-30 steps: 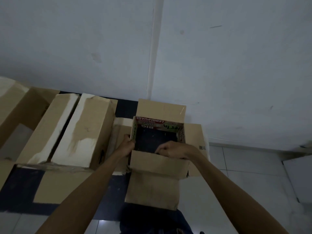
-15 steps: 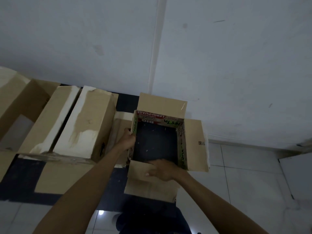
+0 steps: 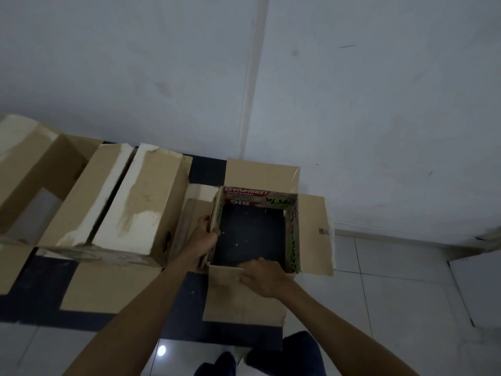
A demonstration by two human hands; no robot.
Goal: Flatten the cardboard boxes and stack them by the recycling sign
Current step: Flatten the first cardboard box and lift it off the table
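A small brown cardboard box [image 3: 311,234] stands open on the floor against the wall, all its flaps folded outward, red and green print showing on its inner walls. Through it I see the dark floor mat [image 3: 249,234]. My left hand [image 3: 203,234] grips the box's left wall, thumb inside. My right hand [image 3: 264,276] lies over the near rim, fingers on the near flap [image 3: 238,302], which hangs down toward me. No recycling sign is visible.
A larger box [image 3: 141,202] with pale torn flaps stands to the left, and another open box [image 3: 29,169] sits further left. A white wall [image 3: 379,104] rises behind. White floor tiles [image 3: 393,294] spread to the right. My legs show at the bottom edge.
My right hand moved from inside the box toward me and pushed the near flap outward and down. The left hand stayed on the left wall.
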